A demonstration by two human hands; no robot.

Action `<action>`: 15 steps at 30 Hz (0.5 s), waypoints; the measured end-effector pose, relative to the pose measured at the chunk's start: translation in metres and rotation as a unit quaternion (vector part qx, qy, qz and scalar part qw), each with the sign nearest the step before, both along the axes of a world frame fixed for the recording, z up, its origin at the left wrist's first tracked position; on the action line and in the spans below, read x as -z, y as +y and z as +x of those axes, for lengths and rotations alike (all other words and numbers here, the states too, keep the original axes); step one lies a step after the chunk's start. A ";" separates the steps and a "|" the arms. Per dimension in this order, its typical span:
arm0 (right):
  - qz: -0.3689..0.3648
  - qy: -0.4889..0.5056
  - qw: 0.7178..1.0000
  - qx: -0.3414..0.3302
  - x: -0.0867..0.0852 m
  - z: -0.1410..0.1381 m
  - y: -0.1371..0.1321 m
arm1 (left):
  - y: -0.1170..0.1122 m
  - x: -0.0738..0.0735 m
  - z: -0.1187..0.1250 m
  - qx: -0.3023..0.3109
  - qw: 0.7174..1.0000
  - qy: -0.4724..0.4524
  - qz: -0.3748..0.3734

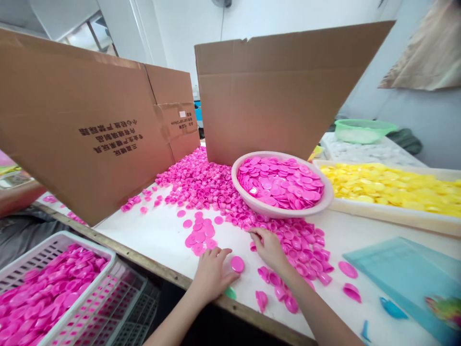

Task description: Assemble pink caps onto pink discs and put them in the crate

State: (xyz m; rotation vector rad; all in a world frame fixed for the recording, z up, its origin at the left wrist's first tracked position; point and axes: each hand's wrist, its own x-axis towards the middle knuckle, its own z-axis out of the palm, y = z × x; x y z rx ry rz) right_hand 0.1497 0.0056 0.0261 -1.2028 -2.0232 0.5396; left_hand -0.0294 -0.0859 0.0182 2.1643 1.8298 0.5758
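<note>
L hand point(212, 274) is resting palm-down on the white work surface point(154, 226) near its near edge, w/ fingers point(216, 253) lying slightly apart & not clamped on anything. Its thumb is sitting just beside a single round magenta plastic disc point(237, 264), & a small green plastic piece point(230, 292) is lying just below the hand. R hand point(268, 250) is reaching onto the edge of a big heap of round magenta plastic discs point(201, 182), w/ fingers point(258, 234) curled together on it; can't tell if they're gripping any disc. The heap is spreading from near the hands to far left, against two upright brown cardboard sheets point(82, 125). Far right of the heap, a round pale-pink plastic basin point(281, 212) is sitting full of discs. Right of that, a white plastic tray point(396, 216) is holding yellow discs. Near left, a white plastic crate point(57, 245) is holding magenta pieces, & a translucent teal plastic sheet point(403, 283) is lying near right.
</note>
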 end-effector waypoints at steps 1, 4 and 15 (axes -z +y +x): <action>-0.002 0.003 1.000 0.014 -0.002 0.004 0.002 | 0.006 0.001 0.007 0.018 1.000 0.005 -0.006; -0.008 0.001 0.999 0.035 -0.006 0.012 0.005 | 0.015 0.001 0.021 0.074 0.997 0.020 -0.013; 0.031 -0.302 0.949 0.087 0.014 -0.010 -0.016 | -0.071 -0.027 -0.175 -0.401 0.904 0.147 -0.008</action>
